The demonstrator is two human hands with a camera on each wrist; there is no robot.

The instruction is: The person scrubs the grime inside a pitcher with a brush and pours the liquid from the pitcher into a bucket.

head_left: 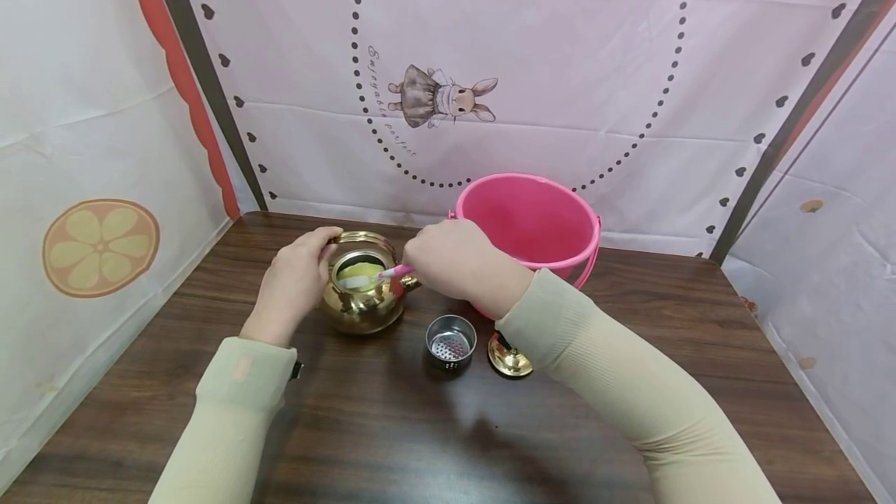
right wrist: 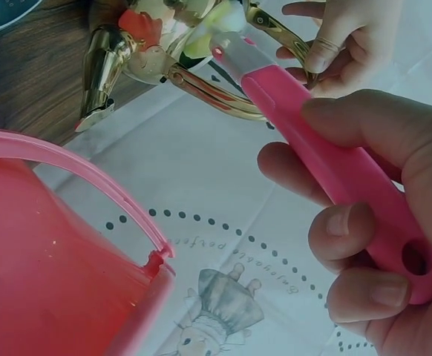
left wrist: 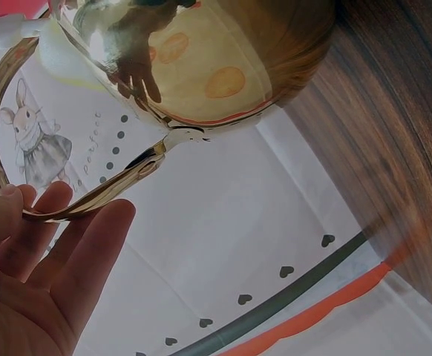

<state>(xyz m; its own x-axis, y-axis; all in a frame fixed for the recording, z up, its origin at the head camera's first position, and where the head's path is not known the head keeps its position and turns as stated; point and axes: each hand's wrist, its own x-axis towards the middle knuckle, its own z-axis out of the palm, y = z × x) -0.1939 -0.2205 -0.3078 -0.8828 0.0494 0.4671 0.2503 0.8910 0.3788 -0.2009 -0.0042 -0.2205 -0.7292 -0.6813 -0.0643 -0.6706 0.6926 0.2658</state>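
Observation:
A shiny gold teapot (head_left: pixel 363 309) without its lid on stands on the table at the left. My left hand (head_left: pixel 294 278) holds its raised ring handle (left wrist: pixel 119 189) between thumb and fingers. In my right hand (head_left: pixel 455 259) is the pink handle (right wrist: pixel 327 148) of a sponge brush, gripped with curled fingers. The brush's pale yellow-green and white head (head_left: pixel 360 281) sits at the teapot's round mouth; how deep it reaches is hard to tell. A perforated metal tea strainer (head_left: pixel 451 342) rests right of the teapot. Beyond it lies the gold lid (head_left: pixel 509 358), partly covered by my right sleeve.
A pink bucket (head_left: pixel 528 216) with its carrying handle hanging down stands at the back, behind my right hand. The dark wooden table (head_left: pixel 364 426) is bounded by printed cloth walls (head_left: pixel 560 61) at the back and both sides.

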